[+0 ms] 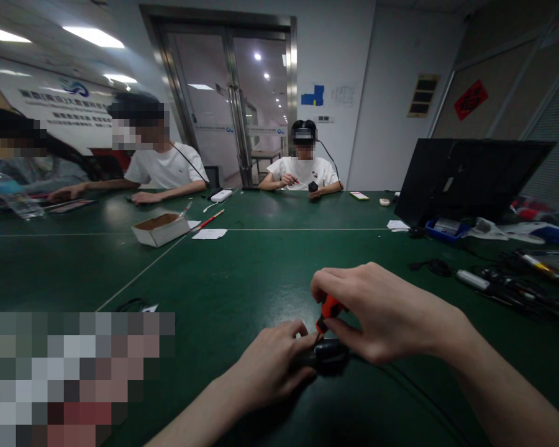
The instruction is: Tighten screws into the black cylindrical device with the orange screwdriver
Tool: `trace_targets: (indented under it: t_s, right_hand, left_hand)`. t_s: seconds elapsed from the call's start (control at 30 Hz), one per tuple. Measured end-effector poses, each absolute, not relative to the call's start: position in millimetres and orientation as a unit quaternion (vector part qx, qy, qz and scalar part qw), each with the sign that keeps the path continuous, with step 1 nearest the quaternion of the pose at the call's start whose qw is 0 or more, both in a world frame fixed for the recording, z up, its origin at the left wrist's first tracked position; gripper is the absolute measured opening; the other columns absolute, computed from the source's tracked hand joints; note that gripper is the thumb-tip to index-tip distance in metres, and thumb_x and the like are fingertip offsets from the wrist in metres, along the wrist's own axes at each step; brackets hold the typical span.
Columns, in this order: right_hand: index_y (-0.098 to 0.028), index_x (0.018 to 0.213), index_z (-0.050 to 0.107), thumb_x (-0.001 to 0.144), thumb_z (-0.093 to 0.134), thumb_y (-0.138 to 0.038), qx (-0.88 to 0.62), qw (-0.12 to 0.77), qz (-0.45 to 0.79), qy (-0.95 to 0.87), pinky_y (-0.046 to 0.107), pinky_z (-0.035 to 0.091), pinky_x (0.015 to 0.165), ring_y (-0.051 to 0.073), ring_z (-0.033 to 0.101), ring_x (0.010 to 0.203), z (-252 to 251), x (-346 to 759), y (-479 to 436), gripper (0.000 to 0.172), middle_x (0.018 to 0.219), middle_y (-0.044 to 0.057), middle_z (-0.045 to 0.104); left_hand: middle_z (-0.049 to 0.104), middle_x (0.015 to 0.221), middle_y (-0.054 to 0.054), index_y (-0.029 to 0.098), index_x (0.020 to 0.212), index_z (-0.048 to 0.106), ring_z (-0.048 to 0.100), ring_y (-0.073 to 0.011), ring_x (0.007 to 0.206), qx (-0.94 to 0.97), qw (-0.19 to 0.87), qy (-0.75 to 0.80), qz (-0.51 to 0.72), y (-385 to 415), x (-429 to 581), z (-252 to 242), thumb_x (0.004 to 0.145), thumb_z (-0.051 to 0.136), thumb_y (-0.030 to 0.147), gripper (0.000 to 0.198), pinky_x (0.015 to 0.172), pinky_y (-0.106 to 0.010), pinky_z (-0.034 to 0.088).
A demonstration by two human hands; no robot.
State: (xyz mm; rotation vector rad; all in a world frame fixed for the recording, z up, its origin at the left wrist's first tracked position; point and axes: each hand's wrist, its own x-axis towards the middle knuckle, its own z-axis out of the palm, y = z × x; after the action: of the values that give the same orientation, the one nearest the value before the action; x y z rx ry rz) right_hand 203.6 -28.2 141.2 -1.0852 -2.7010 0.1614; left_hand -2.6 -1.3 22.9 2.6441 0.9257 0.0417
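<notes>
Right hand [372,310] grips an orange screwdriver [330,307] (tip down) at a black object [331,355] held by the left hand [277,357].

Pretty dim shot overall tbh. The ceiling lights [93,36] at upper left are blown out, and little spotlights [258,56] shine through the glass door [200,87]. There's a hazy glare patch on the green table [242,273], plus a soft shadow under the left hand [274,358]. The monitor [470,177] back goes nearly black. Left edge is smeary and stretched, so the bottle [16,194] and wall sign [69,105] look mushy, and chunky pixelation covers the lower left corner.
</notes>
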Motion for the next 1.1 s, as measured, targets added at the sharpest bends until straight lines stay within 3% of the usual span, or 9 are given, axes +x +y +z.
trace_targets:
  t_s: [0.33,0.53,0.8,0.9,1.1]
  right_hand:
    - [-0.021,0.092,0.054,0.091,0.055,-0.026,-0.368,0.105,0.003,-0.924,0.025,0.025,0.053,0.010,0.046,0.062,137.6,203.3,-23.1,0.005,0.083,-0.002,0.059]
    - [-0.020,0.082,0.053,0.091,0.059,-0.032,-0.395,0.097,-0.024,-0.913,0.026,0.021,0.052,0.010,0.042,0.056,136.3,203.8,-21.7,0.016,0.071,-0.003,0.056]
    - [-0.020,0.100,0.051,0.086,0.055,-0.023,-0.372,0.104,0.036,-0.922,0.026,0.032,0.058,0.013,0.056,0.072,140.4,203.7,-26.4,0.014,0.093,0.001,0.064]
    - [-0.019,0.100,0.051,0.086,0.051,-0.017,-0.370,0.103,0.044,-0.922,0.027,0.033,0.059,0.013,0.057,0.073,139.7,203.4,-26.8,0.014,0.094,0.001,0.064]
    - [-0.022,0.099,0.049,0.092,0.051,-0.023,-0.385,0.105,0.001,-0.917,0.026,0.027,0.055,0.012,0.054,0.066,134.6,203.8,-23.0,0.007,0.088,-0.002,0.062]
  left_hand:
    - [0.057,0.120,-0.007,0.031,0.130,0.051,0.060,-0.0276,0.101,0.931,0.163,0.324,0.026,-1.1,-4.0,19.3,0.086,0.060,0.028,0.045,0.085,-0.038,0.051]
    - [0.057,0.121,-0.007,0.032,0.131,0.050,0.060,-0.0274,0.102,0.932,0.165,0.322,0.032,-0.4,-5.3,16.1,0.086,0.061,0.028,0.046,0.085,-0.037,0.051]
    - [0.058,0.118,-0.007,0.029,0.124,0.055,0.061,-0.0283,0.099,0.932,0.163,0.321,0.029,-1.1,-4.3,18.5,0.086,0.061,0.028,0.039,0.082,-0.039,0.051]
    - [0.058,0.116,-0.008,0.029,0.125,0.055,0.061,-0.0281,0.097,0.934,0.155,0.322,0.031,-0.8,-4.7,17.1,0.086,0.061,0.027,0.040,0.079,-0.038,0.052]
    - [0.058,0.119,-0.007,0.031,0.133,0.049,0.061,-0.0292,0.098,0.935,0.150,0.321,0.030,-0.3,-4.8,14.6,0.086,0.061,0.027,0.048,0.080,-0.040,0.052]
